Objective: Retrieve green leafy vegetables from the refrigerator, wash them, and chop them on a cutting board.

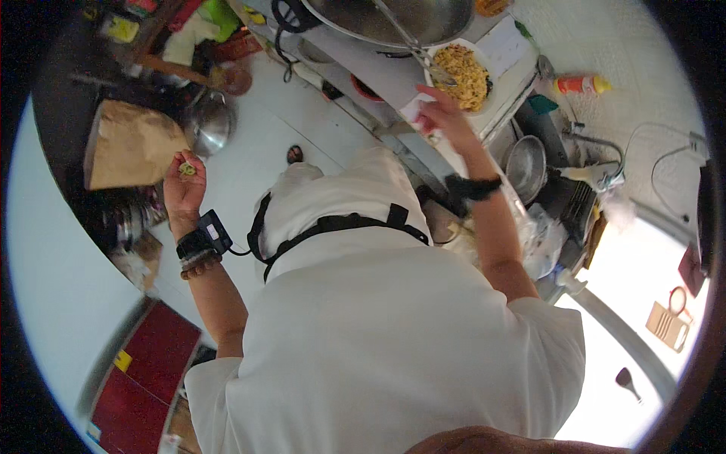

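Note:
My left hand point(186, 184), palm up and cupped, holds a small heap of chopped green pieces point(186, 168), perhaps scallion. It is over the floor, beside a brown paper-like sheet or bag point(133, 144). At the counter, my right hand point(445, 116) is blurred by motion, its fingers apart, and nothing is plainly held in it. It is close to a plate point(429, 55) of yellowish fried food point(462, 74), perhaps fried rice. A metal spatula point(397, 22) reaches from the large wok point(351, 14) across to the plate, its head on the food.
A sink holds a metal bowl point(526, 169) under a faucet point(601, 144). A yellow-capped red bottle point(581, 85) is beyond the plate. Left of me are a shiny metal pot point(210, 125) and a crowded shelf point(176, 71). Dark red cabinet doors point(142, 357) appear at lower left.

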Demonstrator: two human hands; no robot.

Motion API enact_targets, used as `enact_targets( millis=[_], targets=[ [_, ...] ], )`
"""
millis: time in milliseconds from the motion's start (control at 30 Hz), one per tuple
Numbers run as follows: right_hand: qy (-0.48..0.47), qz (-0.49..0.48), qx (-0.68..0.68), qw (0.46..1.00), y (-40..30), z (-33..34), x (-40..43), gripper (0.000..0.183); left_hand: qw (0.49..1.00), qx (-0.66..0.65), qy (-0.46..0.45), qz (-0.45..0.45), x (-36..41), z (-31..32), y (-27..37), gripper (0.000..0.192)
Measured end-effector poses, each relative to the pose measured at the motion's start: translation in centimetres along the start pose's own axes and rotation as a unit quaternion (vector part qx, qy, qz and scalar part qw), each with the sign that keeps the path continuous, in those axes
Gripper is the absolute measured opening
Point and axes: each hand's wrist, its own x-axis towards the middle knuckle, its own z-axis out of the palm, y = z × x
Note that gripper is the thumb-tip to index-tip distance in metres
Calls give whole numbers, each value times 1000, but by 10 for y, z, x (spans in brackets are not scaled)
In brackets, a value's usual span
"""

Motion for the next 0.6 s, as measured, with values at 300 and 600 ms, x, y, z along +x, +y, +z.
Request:
enact_targets(
  millis=[300, 600],
  targets=[
    [132, -142, 435, 879, 42, 139, 118, 86, 994, 61, -86, -25, 4, 25, 150, 16],
    [136, -239, 608, 745, 52, 158, 145, 82, 996, 74, -35, -16, -11, 51, 191, 15]
  ],
)
